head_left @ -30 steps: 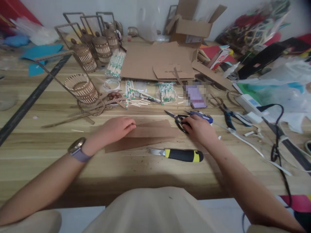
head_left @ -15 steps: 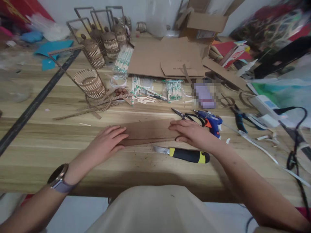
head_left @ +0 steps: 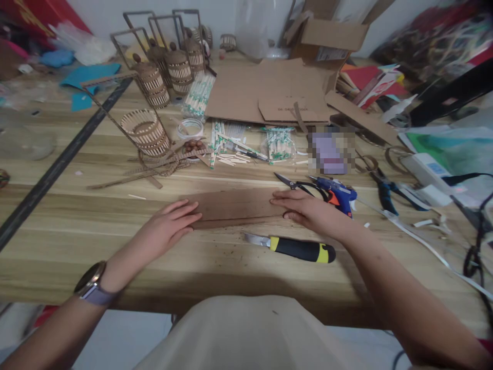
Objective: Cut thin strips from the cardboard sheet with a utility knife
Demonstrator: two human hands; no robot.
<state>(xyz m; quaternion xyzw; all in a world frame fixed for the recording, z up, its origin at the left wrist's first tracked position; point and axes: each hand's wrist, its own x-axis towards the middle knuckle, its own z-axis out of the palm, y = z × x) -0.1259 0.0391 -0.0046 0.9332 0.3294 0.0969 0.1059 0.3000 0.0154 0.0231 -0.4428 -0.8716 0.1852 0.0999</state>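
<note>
A narrow piece of brown cardboard [head_left: 234, 205] lies flat on the wooden table in front of me, with a long dark line or slit close to its near edge. My left hand [head_left: 171, 226] rests on its left end, fingers stretched out and slightly apart. On the right end lies my right hand [head_left: 302, 208], its fingers extended over the cardboard and the thumb by the near edge. Just below the cardboard is a utility knife [head_left: 300, 248] with a black and yellow handle, blade pointing left. Scissors [head_left: 298, 186] and a blue glue gun [head_left: 335, 192] lie beyond my right hand.
Several small stick lanterns [head_left: 179, 72] stand at the back left, and a stick basket [head_left: 144, 132] is nearer. Large cardboard sheets [head_left: 246, 92], bagged sticks [head_left: 278, 143], a tape roll [head_left: 190, 128] and pliers [head_left: 385, 192] lie around. A black bar [head_left: 57, 159] crosses the left side.
The view has shifted slightly. The cardboard's near flap looks flatter against the strip, its near edge now straighter. Both hands stay at the two ends.
</note>
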